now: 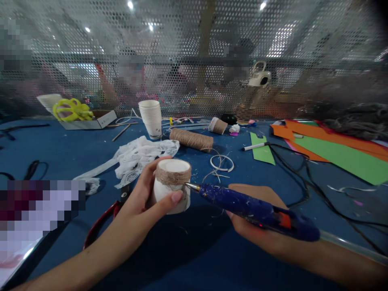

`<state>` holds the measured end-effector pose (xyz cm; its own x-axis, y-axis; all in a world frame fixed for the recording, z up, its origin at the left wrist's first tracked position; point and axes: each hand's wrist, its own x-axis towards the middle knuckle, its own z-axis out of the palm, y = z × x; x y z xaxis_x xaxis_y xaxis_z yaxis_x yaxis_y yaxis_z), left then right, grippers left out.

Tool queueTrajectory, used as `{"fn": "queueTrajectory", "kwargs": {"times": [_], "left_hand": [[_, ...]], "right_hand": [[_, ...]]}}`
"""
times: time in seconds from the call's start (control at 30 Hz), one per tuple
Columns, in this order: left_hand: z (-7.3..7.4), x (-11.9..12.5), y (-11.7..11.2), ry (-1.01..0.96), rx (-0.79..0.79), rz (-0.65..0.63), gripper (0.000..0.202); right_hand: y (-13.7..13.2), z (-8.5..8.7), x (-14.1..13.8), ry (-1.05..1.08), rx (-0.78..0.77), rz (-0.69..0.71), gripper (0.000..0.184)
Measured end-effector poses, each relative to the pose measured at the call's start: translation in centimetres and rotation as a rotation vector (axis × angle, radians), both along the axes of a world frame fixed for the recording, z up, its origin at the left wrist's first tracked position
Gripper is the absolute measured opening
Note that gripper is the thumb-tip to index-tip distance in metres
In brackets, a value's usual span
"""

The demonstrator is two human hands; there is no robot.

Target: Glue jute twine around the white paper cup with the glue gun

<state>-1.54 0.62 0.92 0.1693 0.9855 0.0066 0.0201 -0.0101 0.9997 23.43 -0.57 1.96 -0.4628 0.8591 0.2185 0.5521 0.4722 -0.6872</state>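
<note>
Taking the cup as the clock's centre and 12 as the far side of the bench (194, 258), the small white cup (171, 199) sits upright in the left hand (148, 198), raised in front of the person. The left hand is clamped on it, thumb across the front and fingers round the 9 o'clock side. A band of brown twine (172, 176) circles the cup just below its rim. The right hand (260, 218) is closed round a blue glue gun (242, 202), which lies between 3 and 4 o'clock; its metal nozzle (193, 186) points at the band's lower edge, but whether it touches is too fine to tell. The two hands are apart.

A spool of twine (192, 139) lies at 1 o'clock, and a white ring (222, 163) at 2. White lace (136, 155) is heaped at 10, with a stack of paper cups (150, 119) at 11. Red-handled scissors (103, 222) lie at 8, partly behind the left forearm. Farther out at 2 o'clock, a pen (255, 146) rests across a green card (263, 152).
</note>
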Motion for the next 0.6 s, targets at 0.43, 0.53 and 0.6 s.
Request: {"fn": "queueTrajectory", "kwargs": {"times": [0.43,0.53,0.6], "left_hand": [[-0.49,-0.39,-0.02,-0.072,-0.006,0.006,0.060],[-0.49,-0.46,0.03,-0.087,-0.048,-0.004,0.059],[-0.27,-0.33,0.00,-0.110,-0.062,0.001,0.058]], "right_hand": [[-0.12,0.05,-0.25,0.073,-0.022,-0.051,0.025],[-0.09,-0.10,-0.27,0.086,-0.006,-0.047,0.025],[-0.04,-0.26,-0.21,0.095,-0.003,-0.044,0.025]]}}
